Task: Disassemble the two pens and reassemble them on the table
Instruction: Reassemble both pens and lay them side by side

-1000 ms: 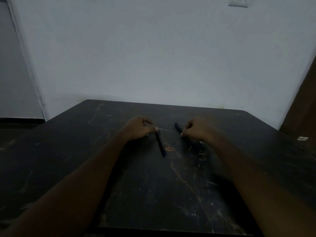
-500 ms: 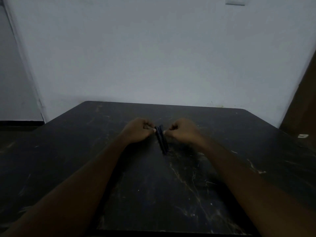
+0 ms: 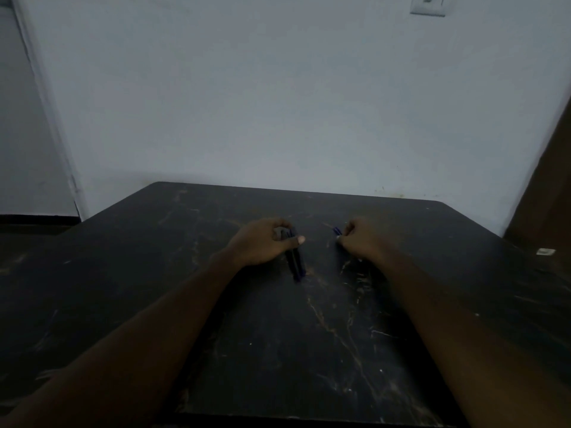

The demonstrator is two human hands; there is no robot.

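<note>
Two dark blue pens [image 3: 296, 261] lie side by side on the black table [image 3: 278, 335], pointing toward me. My left hand [image 3: 262, 242] grips their far ends between thumb and fingers. My right hand [image 3: 360, 239] is closed a short way to the right, with a small blue piece [image 3: 337, 231], apparently a pen cap, sticking out of it. The light is dim and finer details of the pens are hard to make out.
A pale wall [image 3: 278, 103] stands right behind the table's far edge. A small white object [image 3: 545, 251] lies near the right edge. A brown panel [image 3: 550, 180] rises at the right. A wall switch [image 3: 428, 4] sits at the top.
My hands met at the middle with the two pens together, then my right hand pulled away to the right with a small blue piece. The left hand now holds both pens.
</note>
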